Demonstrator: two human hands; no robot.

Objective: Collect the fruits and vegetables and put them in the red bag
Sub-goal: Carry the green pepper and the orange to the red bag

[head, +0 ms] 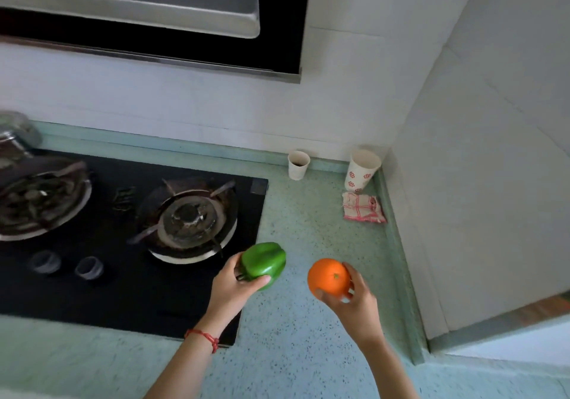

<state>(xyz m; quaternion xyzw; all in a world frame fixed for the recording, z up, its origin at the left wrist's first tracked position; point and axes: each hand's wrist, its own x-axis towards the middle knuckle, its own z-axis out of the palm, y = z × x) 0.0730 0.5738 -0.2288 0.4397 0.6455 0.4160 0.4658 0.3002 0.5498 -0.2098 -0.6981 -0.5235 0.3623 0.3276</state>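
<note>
The person stands at a green speckled counter (308, 213) beside a black gas hob (92, 275); the left hand (229, 287) is closed round a green bell pepper (263, 263), thumb pressed along its near side and fingers curled behind it, holding it just off the hob's right front corner; the right hand (354, 297) cups an orange (328, 277) to the right of the hob, thumb under the fruit and fingertips at its far side, the orange clear of the counter. The red bag is not in view, so the step in hand appears to be carrying both pieces to it; done well, that means keeping each grip firm but not squeezing, turning towards the bag with the produce held level, and lowering each piece in rather than dropping it, one hand at a time if the mouth is narrow. Counted: one pepper, one orange, two paper cups, a plain one (298, 165) and a patterned one (362, 169), behind and to the right of the hob, one folded checked cloth (363, 207) near the patterned cup, two burners and two knobs on the hob.
</note>
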